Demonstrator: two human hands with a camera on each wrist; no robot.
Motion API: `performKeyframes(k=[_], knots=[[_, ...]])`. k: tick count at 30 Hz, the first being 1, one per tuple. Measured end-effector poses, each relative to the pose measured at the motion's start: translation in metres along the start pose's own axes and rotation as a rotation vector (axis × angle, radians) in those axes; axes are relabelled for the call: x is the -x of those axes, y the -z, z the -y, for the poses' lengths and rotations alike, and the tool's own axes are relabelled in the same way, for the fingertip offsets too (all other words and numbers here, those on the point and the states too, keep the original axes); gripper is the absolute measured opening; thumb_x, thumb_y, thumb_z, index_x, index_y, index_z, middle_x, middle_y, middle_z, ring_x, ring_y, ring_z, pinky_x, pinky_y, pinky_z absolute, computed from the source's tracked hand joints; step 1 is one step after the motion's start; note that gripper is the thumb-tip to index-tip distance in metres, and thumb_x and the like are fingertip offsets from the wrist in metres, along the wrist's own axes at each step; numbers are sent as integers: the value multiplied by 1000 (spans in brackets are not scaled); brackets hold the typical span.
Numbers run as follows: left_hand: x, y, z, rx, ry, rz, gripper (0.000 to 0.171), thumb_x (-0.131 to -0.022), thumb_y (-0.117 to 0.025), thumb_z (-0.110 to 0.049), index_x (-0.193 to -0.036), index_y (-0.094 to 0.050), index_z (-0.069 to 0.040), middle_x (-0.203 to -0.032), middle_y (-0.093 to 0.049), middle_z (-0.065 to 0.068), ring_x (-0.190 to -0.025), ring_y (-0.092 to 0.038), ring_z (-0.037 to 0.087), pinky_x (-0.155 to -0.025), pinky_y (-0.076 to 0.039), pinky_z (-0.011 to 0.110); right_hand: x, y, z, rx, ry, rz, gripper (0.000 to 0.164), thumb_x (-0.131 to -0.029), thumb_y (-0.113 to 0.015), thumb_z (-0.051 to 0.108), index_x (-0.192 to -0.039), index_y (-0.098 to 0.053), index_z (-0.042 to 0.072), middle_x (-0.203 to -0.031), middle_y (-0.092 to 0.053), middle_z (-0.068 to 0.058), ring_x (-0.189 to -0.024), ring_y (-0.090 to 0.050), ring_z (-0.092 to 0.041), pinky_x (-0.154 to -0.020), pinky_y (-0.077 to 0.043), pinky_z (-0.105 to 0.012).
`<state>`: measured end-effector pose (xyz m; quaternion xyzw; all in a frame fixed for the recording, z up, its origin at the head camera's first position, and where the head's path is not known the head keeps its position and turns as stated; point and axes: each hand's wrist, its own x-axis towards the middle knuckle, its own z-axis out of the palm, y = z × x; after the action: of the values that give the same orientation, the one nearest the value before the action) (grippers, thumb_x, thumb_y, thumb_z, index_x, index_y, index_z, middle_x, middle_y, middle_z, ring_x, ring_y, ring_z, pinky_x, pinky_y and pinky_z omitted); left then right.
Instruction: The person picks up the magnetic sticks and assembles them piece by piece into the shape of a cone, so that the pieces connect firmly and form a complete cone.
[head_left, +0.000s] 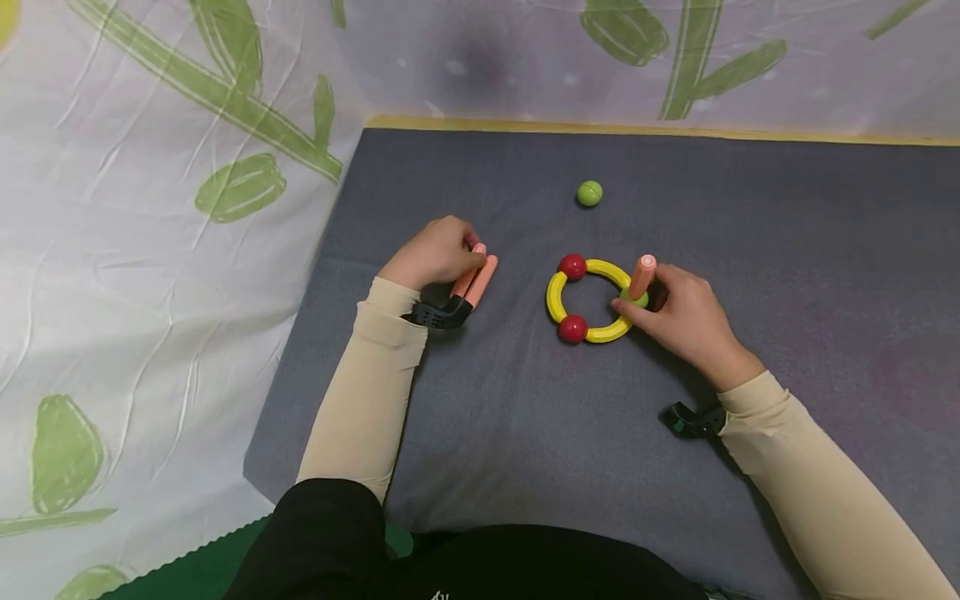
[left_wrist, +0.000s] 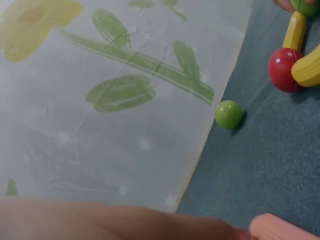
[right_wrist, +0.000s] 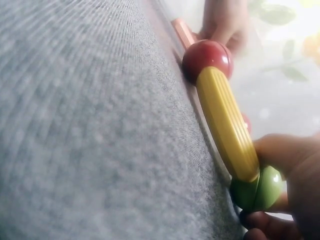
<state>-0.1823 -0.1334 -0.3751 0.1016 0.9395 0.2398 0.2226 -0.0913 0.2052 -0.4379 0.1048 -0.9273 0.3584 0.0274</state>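
Observation:
Yellow curved rods (head_left: 556, 297) and two red balls (head_left: 573, 329) form a ring on the table. A green ball (right_wrist: 257, 190) joins the ring at its right side, with a pink rod (head_left: 642, 277) standing up from it. My right hand (head_left: 693, 321) grips this green ball between thumb and fingers. To the ring's left, my left hand (head_left: 437, 252) has its fingertips at two pink rods (head_left: 482, 282) lying side by side, thumb and finger pinching one near its end. In the left wrist view, one pink rod (left_wrist: 280, 228) shows beside the hand.
A loose green ball (head_left: 589, 193) lies beyond the ring, towards the far edge of the grey cloth-covered table (head_left: 510, 433). A wall sheet with painted leaves (head_left: 240, 187) borders the table at the left and back.

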Motion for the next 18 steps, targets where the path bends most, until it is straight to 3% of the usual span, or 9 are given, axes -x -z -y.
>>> performKeyframes(k=[2, 6, 8, 11, 14, 18], knots=[[2, 1, -4, 35, -77, -84, 26, -106, -59, -26, -115, -71, -5, -88, -62, 10, -72, -54, 22, -65, -42, 33, 0, 0, 0, 7, -2, 7, 27, -88, -85, 32, -91, -66, 13, -73, -57, -6, -64, -51, -21, -60, -38, -32], [6, -6, -18, 165, -321, -284, 23, -106, -63, -25, -121, -70, -8, -99, -62, 2, -84, -55, 16, -75, -46, 31, 0, -1, 0, 14, -6, 23, 30, -88, -86, 34, -93, -65, 12, -74, -58, -6, -65, -52, -21, -60, -39, -33], [8, -13, -28, 228, -440, -338, 22, -105, -66, -25, -122, -70, -11, -102, -65, -2, -92, -57, 12, -82, -49, 31, 1, -1, 1, 18, -6, 31, 32, -88, -85, 36, -93, -65, 11, -75, -59, -7, -66, -52, -22, -60, -39, -34], [10, -24, -42, 267, -578, -363, 22, -104, -69, -22, -123, -70, -11, -105, -68, -4, -98, -60, 10, -86, -50, 31, 1, -1, 2, 19, -10, 43, 34, -88, -84, 39, -94, -65, 11, -76, -59, -7, -67, -52, -22, -60, -39, -35], [10, -35, -52, 226, -646, -375, 26, -103, -70, -22, -126, -70, -9, -109, -69, -1, -100, -61, 12, -85, -50, 32, 1, -1, 2, 19, -13, 46, 34, -89, -84, 40, -94, -66, 12, -76, -59, -7, -68, -52, -22, -60, -39, -36], [9, -45, -59, 162, -663, -367, 29, -104, -69, -22, -129, -70, -7, -115, -70, 5, -101, -63, 17, -89, -53, 34, 1, -3, 1, 17, 1, 42, 32, -89, -84, 40, -92, -65, 14, -75, -58, -7, -66, -51, -21, -60, -39, -35]])
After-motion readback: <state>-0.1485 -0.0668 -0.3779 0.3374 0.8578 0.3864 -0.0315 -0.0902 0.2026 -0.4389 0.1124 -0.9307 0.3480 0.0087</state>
